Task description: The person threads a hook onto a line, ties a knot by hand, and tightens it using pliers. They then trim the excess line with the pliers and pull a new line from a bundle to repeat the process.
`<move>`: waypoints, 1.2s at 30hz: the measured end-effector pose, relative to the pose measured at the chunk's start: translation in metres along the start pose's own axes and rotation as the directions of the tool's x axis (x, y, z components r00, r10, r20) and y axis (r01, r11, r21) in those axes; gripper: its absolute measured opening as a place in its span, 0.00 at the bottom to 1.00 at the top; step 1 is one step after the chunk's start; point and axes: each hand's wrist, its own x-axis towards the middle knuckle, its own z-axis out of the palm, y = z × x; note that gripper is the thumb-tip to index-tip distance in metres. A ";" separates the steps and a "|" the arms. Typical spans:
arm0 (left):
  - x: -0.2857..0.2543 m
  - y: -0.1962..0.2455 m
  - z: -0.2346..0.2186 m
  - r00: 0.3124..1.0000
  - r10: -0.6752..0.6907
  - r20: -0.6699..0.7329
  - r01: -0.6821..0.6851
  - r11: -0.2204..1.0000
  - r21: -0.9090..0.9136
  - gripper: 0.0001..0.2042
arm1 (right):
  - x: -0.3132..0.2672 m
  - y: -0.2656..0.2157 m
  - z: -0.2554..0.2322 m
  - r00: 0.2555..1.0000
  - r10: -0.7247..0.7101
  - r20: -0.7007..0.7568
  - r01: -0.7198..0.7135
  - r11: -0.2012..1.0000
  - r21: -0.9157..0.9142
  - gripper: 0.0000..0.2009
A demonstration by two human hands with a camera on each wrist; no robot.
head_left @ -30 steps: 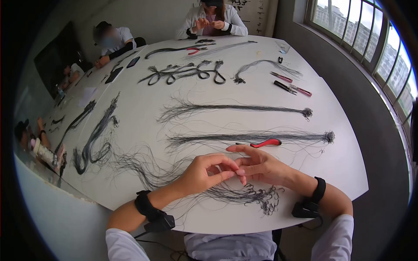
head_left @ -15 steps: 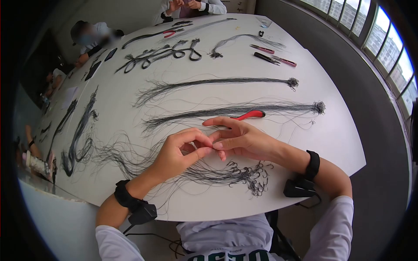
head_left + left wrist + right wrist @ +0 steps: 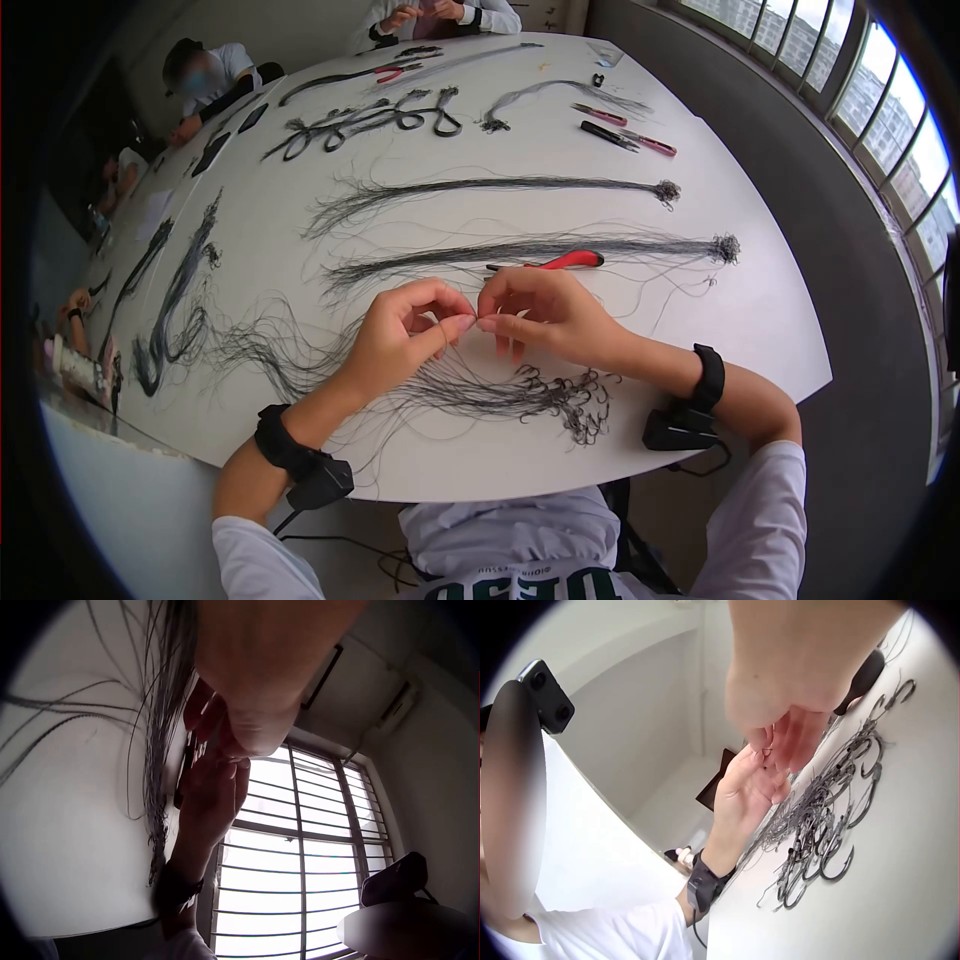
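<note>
My left hand (image 3: 405,325) and right hand (image 3: 550,315) meet at the fingertips above the table, each pinching with thumb and index finger. Between the tips is a thin fishing line (image 3: 767,751), mostly hidden by the fingers. Below them lies a bundle of fishing hooks (image 3: 575,400) tied to dark lines, its long strands spreading left under my left wrist. The right wrist view shows the curved hooks (image 3: 832,847) close up beside my right hand. Red-handled pliers (image 3: 575,260) lie just beyond my right hand, against another bundle of lines (image 3: 480,252).
Further off is a second straight bundle (image 3: 500,185), then a looped bundle (image 3: 370,125) and several cutters (image 3: 610,135). More line bundles (image 3: 185,290) lie at left. Other people sit around the white table (image 3: 740,330). A barred window (image 3: 850,90) is on the right.
The head view shifted early on, then held nearly steady. My right hand's extended fingers have curled in and its wrist has turned, so its fingertips now meet the left's tip to tip.
</note>
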 end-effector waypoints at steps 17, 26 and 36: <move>-0.002 0.000 0.005 0.996 0.073 -0.054 -0.064 0.985 0.159 0.02 | -0.004 0.003 0.002 0.987 -0.145 -0.077 0.114 0.943 -0.313 0.05; -0.001 -0.002 0.006 0.973 0.205 -0.108 -0.169 0.946 0.275 0.02 | -0.005 -0.002 0.002 0.995 -0.046 -0.088 0.020 0.961 -0.274 0.06; -0.003 0.005 0.006 0.980 0.199 -0.029 -0.177 0.925 0.336 0.03 | -0.005 0.000 0.002 0.994 -0.055 -0.092 0.027 0.957 -0.288 0.06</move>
